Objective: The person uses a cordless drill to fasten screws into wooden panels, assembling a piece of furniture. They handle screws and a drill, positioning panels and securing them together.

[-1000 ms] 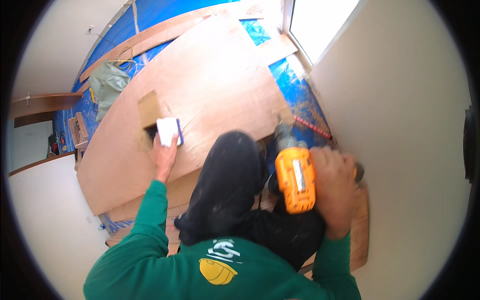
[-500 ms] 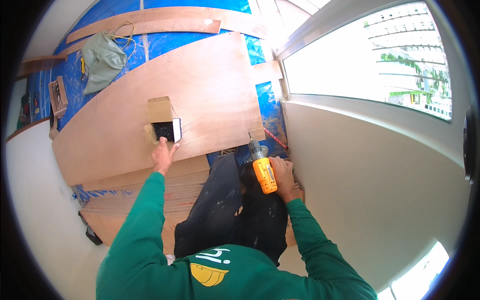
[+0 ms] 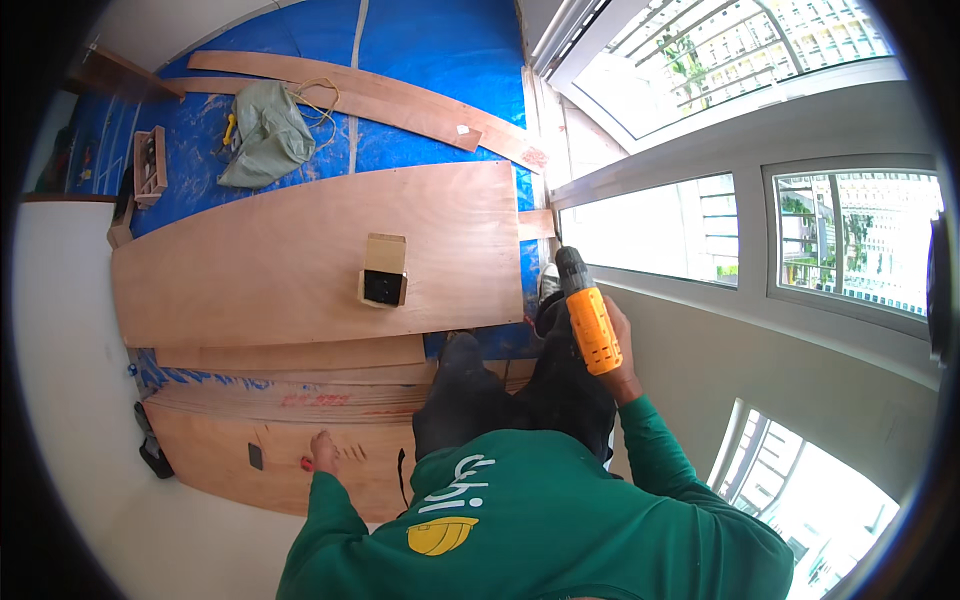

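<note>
- Small cardboard box (image 3: 384,270) on large plywood sheet (image 3: 300,260), well ahead of the hands.
- Green bag (image 3: 262,140) on blue tarp (image 3: 440,50), farther off.
- Wooden tray (image 3: 150,165) far left.

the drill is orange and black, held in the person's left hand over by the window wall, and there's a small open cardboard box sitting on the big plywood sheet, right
Not quite: the drill is held in the right hand, not the left, as the head view shows. The left hand rests on a lower plywood board. The rest holds: the drill is orange and black, by the window wall, and the small open cardboard box sits on the big plywood sheet.
</note>
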`<state>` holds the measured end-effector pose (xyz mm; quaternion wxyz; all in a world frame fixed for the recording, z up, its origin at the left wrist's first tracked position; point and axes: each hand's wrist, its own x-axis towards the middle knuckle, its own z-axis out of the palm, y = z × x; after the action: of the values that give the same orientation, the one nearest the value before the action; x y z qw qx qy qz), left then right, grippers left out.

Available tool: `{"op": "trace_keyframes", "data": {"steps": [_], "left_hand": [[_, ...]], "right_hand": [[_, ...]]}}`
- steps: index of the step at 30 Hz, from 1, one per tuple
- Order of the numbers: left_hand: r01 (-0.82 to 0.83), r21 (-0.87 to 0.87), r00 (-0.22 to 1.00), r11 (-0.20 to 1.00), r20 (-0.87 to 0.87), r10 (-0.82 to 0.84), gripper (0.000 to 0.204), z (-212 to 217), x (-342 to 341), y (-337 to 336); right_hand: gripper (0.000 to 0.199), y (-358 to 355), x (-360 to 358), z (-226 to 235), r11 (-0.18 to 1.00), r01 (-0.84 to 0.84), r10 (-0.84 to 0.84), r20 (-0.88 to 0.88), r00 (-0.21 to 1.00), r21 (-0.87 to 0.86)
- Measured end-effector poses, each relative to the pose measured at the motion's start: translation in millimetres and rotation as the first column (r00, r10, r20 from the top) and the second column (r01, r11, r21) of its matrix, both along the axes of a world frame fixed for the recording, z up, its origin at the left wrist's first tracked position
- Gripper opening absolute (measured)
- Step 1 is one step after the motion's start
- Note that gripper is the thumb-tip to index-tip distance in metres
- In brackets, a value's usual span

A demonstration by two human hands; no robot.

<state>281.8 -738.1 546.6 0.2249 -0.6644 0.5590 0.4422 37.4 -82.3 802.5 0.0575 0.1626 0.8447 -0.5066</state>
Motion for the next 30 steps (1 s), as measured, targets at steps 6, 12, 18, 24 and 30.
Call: {"op": "trace_keyframes", "data": {"steps": [6,12,18,24,30], "left_hand": [[-0.248,0.183,0.927,0.951,-0.241,0.288,0.027,18,-9,47],[-0.274,0.070,0.898,0.959,-0.339,0.281,0.024,116,-62,149],[-0.340,0.123,0.893,0.932,-0.270,0.361,0.018,256,-172,312],[-0.191,0.267,0.910,0.945,-0.313,0.272,0.026,303,-289,411],[-0.480,0.228,0.827,0.847,-0.203,0.524,0.027,280,-280,466]], "right_hand": [[0.027,21,-111,-14,0.994,-0.068,0.078,-0.123,0.989,0.088],[0.035,50,-277,-54,0.988,-0.120,0.146,-0.339,0.930,0.096],[0.034,105,-485,-55,0.993,-0.061,0.011,-0.436,0.900,-0.101],[0.033,200,-615,-52,0.979,0.106,-0.165,-0.369,0.915,-0.176],[0.040,215,-647,-71,0.979,0.143,-0.175,-0.245,0.954,-0.143]]}}
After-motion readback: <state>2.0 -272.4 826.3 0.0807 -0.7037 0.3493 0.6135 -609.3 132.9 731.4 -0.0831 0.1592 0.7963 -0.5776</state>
